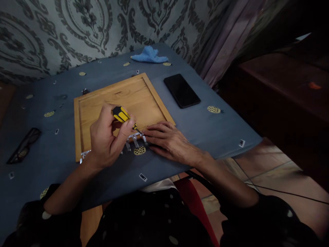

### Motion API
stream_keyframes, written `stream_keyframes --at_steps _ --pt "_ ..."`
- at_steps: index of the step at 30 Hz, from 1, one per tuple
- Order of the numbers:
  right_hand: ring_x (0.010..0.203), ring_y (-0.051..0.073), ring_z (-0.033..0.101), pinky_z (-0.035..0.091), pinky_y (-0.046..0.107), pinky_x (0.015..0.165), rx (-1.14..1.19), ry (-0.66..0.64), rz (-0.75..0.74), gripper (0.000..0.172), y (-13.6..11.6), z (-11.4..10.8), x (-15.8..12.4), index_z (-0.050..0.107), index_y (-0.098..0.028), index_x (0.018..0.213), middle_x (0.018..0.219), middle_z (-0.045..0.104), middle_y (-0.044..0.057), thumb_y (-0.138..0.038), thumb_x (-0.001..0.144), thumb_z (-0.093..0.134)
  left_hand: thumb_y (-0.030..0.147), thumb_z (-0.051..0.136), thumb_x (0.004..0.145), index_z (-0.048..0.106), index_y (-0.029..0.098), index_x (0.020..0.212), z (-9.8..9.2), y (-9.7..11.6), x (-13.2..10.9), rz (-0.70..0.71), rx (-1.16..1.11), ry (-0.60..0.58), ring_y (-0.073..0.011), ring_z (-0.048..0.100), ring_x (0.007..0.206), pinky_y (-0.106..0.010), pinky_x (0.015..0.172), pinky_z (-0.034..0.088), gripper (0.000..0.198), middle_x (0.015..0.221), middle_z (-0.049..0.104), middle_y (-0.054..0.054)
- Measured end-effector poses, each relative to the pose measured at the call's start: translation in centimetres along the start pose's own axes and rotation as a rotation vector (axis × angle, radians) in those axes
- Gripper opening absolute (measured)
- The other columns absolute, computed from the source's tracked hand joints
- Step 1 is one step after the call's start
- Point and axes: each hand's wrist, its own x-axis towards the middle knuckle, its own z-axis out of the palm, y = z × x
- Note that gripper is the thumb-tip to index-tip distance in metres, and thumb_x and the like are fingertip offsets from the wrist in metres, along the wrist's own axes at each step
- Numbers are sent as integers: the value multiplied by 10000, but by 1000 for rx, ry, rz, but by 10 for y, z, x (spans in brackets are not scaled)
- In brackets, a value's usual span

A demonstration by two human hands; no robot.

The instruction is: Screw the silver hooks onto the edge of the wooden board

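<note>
A screwdriver (121, 115) with a yellow and black handle is gripped in my left hand (106, 137), its shaft slanting down to the right. Its tip meets the right end of a metal hook strip (134, 137) at the near edge of a framed wooden board (115, 99). Several silver hooks hang off that edge towards me. My right hand (171, 142) lies with fingers stretched out over the board's near right corner, fingertips beside the screwdriver tip. Part of the strip is hidden behind my left hand, and more metal shows at the board's near left corner.
The board rests on a table with a blue patterned cloth (221, 133). A black phone (182, 91) lies right of the board, a blue rag (149, 55) at the back. Dark-framed glasses (24, 145) are at the left. Small dark pieces (85, 91) sit behind the board's far edge.
</note>
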Motion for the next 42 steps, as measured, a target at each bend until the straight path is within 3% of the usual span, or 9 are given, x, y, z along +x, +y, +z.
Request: stream_keyframes --at_steps 9,25,32,35,40,42 --pt "1339 269 567 428 498 1118 -5 -4 -2 385 0 0 0 620 -206 1416 1390 700 75 -269 1041 559 333 565 1014 595 210 975 2 1 2 27 69 -10 -110 668 734 -229 675 578 132 829 649 19" --pt "1340 267 572 430 507 1118 -6 -1 -2 368 -1 -1 0 631 -222 1404 1397 697 68 -279 1053 538 276 616 972 557 222 1041 4 -5 0 25 39 -54 -115 689 777 -231 716 584 105 886 689 9" --pt "1357 276 553 421 503 1136 -2 -21 -6 373 -1 -2 1 626 -196 1406 1432 673 62 -272 1054 529 247 719 909 600 228 905 -1 1 8 -16 31 -86 -123 605 753 -242 638 550 121 813 586 18" --pt "1352 272 554 420 500 1135 -4 -20 -3 375 -1 -2 0 622 -194 1410 1427 677 63 -276 1059 519 212 715 908 637 240 1002 -2 2 7 -33 -3 -89 -113 644 771 -230 681 592 125 878 635 23" --pt "1342 280 561 413 496 1135 -10 -3 -21 364 0 -2 0 644 -154 1378 1409 689 79 -275 1058 522 170 719 908 537 318 1396 -7 4 6 33 16 -105 -145 705 981 -255 816 649 541 1307 651 -28" --pt "1348 276 560 410 504 1134 -10 -10 -17 368 0 -2 0 634 -185 1397 1417 684 73 -270 1055 528 147 690 924 526 301 1418 -9 6 7 105 61 -127 -157 714 1030 -258 830 653 543 1369 646 -43"
